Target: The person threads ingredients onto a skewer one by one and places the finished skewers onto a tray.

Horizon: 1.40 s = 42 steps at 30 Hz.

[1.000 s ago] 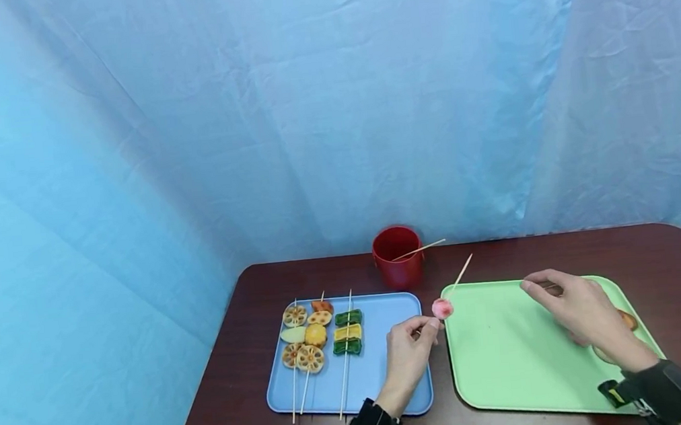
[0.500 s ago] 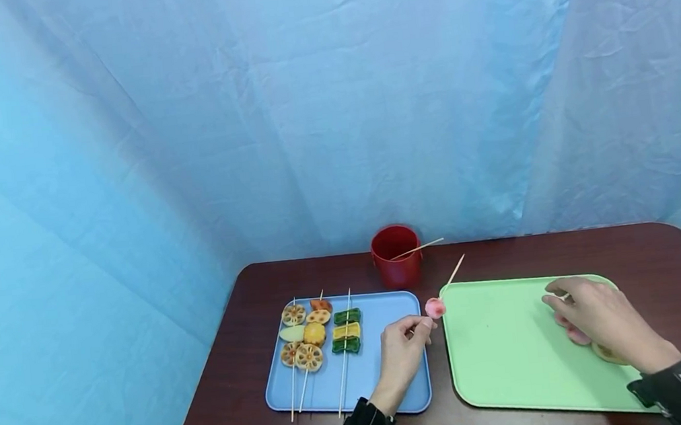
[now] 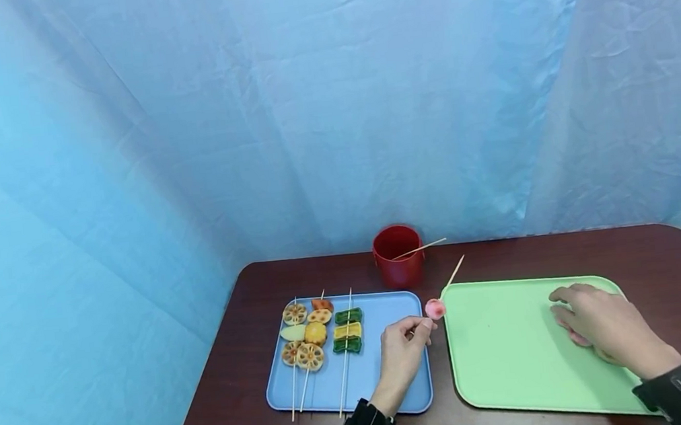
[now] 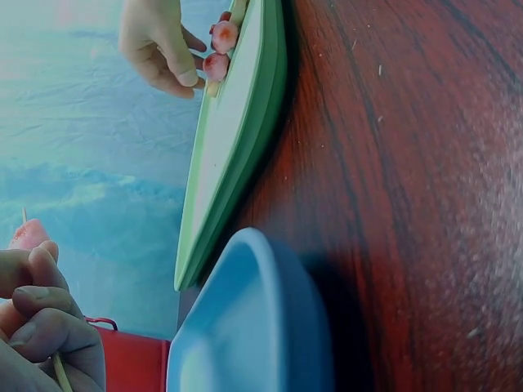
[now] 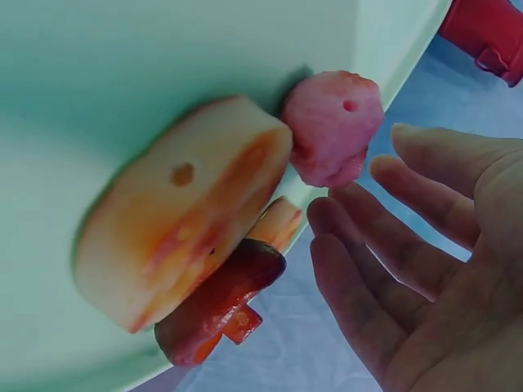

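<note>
My left hand pinches a thin wooden skewer that slants up and to the right, with one pink ball-shaped food piece threaded just above the fingertips. Over the right side of the green tray my right hand hovers with its fingers loosely extended. In the right wrist view its fingertips lie beside another pink ball with a small hole; whether they touch it is unclear. Next to that ball are a thick cream-coloured slice with browned streaks and a hole, and a dark red piece.
A blue tray on the left bears several loaded skewers, with lotus root slices and green and yellow pieces. Behind it stands a red cup with a skewer leaning in it. Blue cloth hangs behind the table.
My right hand has moved right and slightly down over the green tray, towards the food pieces there. My left hand has shifted slightly left, still pinching the skewer with the pink ball.
</note>
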### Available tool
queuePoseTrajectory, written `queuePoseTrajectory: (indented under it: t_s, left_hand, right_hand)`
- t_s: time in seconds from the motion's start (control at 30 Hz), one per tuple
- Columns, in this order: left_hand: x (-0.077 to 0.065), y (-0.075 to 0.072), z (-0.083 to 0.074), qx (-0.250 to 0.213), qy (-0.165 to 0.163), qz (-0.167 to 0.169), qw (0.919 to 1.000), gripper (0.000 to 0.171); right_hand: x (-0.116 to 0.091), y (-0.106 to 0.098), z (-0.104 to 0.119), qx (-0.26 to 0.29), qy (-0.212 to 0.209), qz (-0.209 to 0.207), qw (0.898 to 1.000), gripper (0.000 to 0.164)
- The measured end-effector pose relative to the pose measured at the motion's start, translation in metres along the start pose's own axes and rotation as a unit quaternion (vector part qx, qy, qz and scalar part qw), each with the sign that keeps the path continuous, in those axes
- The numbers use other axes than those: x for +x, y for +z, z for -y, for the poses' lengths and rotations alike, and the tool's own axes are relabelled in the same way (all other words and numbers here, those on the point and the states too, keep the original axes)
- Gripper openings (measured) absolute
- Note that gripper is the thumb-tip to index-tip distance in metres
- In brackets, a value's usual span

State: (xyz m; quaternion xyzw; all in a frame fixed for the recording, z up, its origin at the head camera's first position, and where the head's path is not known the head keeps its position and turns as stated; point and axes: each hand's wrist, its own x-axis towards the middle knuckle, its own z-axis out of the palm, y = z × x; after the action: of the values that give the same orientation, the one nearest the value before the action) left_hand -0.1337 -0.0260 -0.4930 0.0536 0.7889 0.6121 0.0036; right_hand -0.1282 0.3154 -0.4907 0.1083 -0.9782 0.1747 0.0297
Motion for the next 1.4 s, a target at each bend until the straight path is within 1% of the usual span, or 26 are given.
queuePoseTrajectory:
  t_s: [0.1, 0.27, 0.43, 0.73, 0.87, 0.9, 0.97, 1.0, 1.1, 1.13, 1.27, 1.4]
  left_hand:
    - [0.0, 0.0, 0.001, -0.002, 0.003, -0.001, 1.0, 0.017]
    - [-0.001, 0.0, 0.004, -0.007, 0.002, 0.0, 1.0, 0.017]
    - [-0.002, 0.0, 0.005, -0.012, -0.002, 0.002, 0.9999, 0.018]
    - [-0.002, 0.0, 0.004, -0.014, -0.007, 0.0, 0.9999, 0.019]
    - [-0.002, 0.0, 0.005, -0.011, -0.003, -0.002, 0.9999, 0.018]
    - [-0.002, 0.0, 0.005, -0.01, -0.002, -0.003, 0.9999, 0.018]
    - [-0.002, 0.0, 0.005, -0.011, -0.001, -0.003, 0.9999, 0.018]
    - [-0.002, 0.0, 0.006, -0.011, -0.001, -0.003, 0.9999, 0.018]
    - [-0.002, 0.001, 0.006, -0.011, -0.001, -0.003, 0.9999, 0.019]
    - [-0.003, 0.001, 0.006, -0.011, -0.001, -0.003, 0.9999, 0.019]
    - [-0.003, 0.001, 0.006, -0.013, -0.001, 0.001, 0.9999, 0.019]
    - [-0.004, 0.001, 0.007, -0.012, 0.003, 0.003, 0.9999, 0.02]
  right_hand:
    - [0.0, 0.003, -0.002, -0.033, -0.013, -0.011, 0.999, 0.022]
    - [0.0, 0.007, -0.002, -0.049, -0.013, 0.0, 0.999, 0.025]
    - [0.002, 0.009, -0.002, -0.061, -0.014, 0.001, 0.998, 0.019]
    - [0.003, 0.012, -0.001, -0.051, -0.005, -0.001, 0.999, 0.007]
    - [0.006, 0.013, -0.001, -0.04, -0.009, -0.001, 0.999, 0.019]
    - [0.007, 0.012, 0.0, -0.034, -0.008, -0.003, 0.999, 0.017]
    - [0.007, 0.01, 0.001, -0.02, -0.003, -0.012, 1.0, 0.009]
    - [0.007, 0.009, 0.001, -0.013, 0.0, -0.017, 1.0, 0.009]
    - [0.007, 0.003, 0.005, 0.022, 0.015, -0.027, 0.999, 0.028]
    - [0.007, 0.002, 0.007, 0.028, 0.017, -0.032, 0.999, 0.03]
    - [0.007, -0.003, 0.014, 0.044, 0.015, -0.06, 0.997, 0.031]
    - [0.009, -0.003, 0.021, 0.05, 0.0, -0.106, 0.993, 0.029]
